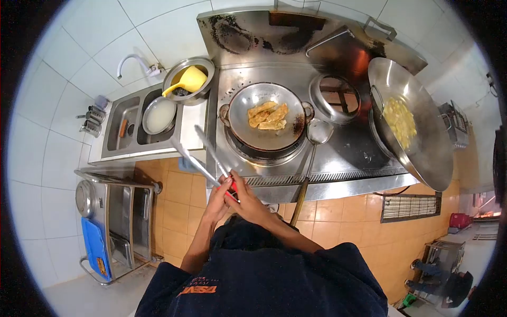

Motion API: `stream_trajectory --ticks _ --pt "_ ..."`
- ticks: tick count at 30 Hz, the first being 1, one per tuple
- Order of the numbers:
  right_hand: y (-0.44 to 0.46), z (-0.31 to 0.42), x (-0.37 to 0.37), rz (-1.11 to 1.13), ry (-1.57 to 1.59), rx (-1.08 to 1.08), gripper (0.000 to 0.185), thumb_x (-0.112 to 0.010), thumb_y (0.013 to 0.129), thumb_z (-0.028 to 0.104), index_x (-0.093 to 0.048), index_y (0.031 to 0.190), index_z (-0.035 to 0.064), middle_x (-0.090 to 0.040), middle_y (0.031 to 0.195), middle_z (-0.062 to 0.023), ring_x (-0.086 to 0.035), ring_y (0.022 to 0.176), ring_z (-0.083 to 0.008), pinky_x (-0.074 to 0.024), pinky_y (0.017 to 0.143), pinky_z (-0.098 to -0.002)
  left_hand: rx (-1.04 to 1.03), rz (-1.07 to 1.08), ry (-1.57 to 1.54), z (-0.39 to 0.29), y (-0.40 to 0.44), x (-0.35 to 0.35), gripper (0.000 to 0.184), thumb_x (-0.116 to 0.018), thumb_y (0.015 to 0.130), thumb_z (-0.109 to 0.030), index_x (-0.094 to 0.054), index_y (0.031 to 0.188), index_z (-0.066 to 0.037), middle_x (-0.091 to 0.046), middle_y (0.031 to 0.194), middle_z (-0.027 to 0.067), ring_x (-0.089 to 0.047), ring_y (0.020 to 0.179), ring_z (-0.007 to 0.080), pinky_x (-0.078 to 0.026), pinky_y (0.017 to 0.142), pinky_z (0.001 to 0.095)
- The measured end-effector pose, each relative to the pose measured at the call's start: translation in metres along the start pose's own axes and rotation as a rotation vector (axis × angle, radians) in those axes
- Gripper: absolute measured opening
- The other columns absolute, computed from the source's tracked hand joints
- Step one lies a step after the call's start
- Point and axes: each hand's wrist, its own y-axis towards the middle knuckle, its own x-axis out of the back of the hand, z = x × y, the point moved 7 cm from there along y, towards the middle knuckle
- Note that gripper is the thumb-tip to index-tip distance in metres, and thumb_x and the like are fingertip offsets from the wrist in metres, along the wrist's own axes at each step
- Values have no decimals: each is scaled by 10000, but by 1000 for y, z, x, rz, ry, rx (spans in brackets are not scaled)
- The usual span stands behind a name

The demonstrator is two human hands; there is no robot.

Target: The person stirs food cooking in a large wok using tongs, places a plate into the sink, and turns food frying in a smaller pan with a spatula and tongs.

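Note:
Metal tongs with red grips (208, 171) are between my two hands, their arms spread apart and pointing up and left toward the sink. My left hand (217, 199) is closed around the grip end. Against it, my right hand (245, 199) also grips the red handle. Beyond the tongs, a two-handled wok (253, 137) sits on the burner with several golden-brown pieces of food (268, 115) in its middle. A long-handled wok spatula (319, 132) lies on the stove to the wok's right, its wooden handle reaching past the front edge.
At the right, a large tilted wok (430, 153) holds yellowish food pieces (400, 122). A steel ring (323, 108) surrounds another burner. Left are a double sink (113, 143), a pot with a yellow dipper (193, 79) and a steel trolley (124, 182). Another person (449, 282) is at far lower right.

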Motion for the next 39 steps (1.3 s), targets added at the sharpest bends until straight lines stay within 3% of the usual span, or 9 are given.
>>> stream_trajectory --ticks 8,12,16,19,23,28,34,37,39 --pt "-1 -20 -13 289 114 -98 788 -631 872 242 -176 1424 -88 -469 1254 -339 -552 1111 -414 -455 936 -416 12 -105 121 10 -16 14 434 -597 942 -262 -432 1283 -51 -594 1089 101 -597 1002 181 -514 822 307" --pt "-3 -29 8 114 278 -201 674 -654 864 263 -333 1371 -44 -576 1166 -268 -590 1104 -342 -467 923 -400 97 80 341 11 -4 9 493 -583 951 -270 -381 1321 -15 -550 1174 119 -568 1047 176 -503 836 315" --pt "-30 -67 24 1 508 -459 518 -570 938 338 -416 1311 13 -610 983 -127 -590 763 -216 -497 670 -320 0 269 515 -13 -1 20 559 -584 946 -306 -381 1381 -18 -519 1274 151 -549 1131 227 -479 886 357" --pt "-52 -62 36 -35 1255 -685 496 -472 974 451 -467 1269 52 -541 814 -32 -445 537 -101 -398 449 -224 53 141 588 -33 9 78 437 -600 933 -272 -495 1279 -26 -593 1143 111 -597 1024 200 -501 808 311" --pt "-62 -43 59 -272 1231 -707 511 -378 971 546 -522 1229 128 -473 725 5 -367 478 -66 -293 382 -198 23 -159 647 -41 25 183 264 -583 919 -216 -587 1120 -44 -631 945 48 -615 821 138 -509 671 267" --pt "-84 -26 125 -680 672 -584 332 -482 983 392 -523 1074 75 -470 602 12 -459 436 -93 -366 361 -229 78 -332 625 -37 38 264 201 -562 926 -214 -590 1044 -54 -620 887 40 -608 731 142 -514 608 291" --pt "-132 -25 215 -1087 -615 -400 319 -518 971 336 -509 996 18 -501 573 -74 -516 433 -170 -397 384 -321 137 -443 447 0 27 315 206 -574 925 -205 -579 1035 -31 -616 857 66 -622 696 168 -515 550 302" --pt "-194 -149 219 -775 -187 -1097 405 -527 957 403 -503 966 -1 -508 562 -134 -533 471 -211 -412 442 -342 220 -475 490 30 17 342 224 -578 925 -212 -575 1052 -28 -620 854 80 -631 706 182 -522 556 311" --pt "-178 -125 230 -788 -472 -949 423 -577 931 373 -506 1034 -31 -593 742 -205 -611 682 -305 -463 609 -396 245 -484 545 46 11 360 259 -588 918 -230 -576 1074 -23 -640 894 109 -650 741 212 -540 591 339"
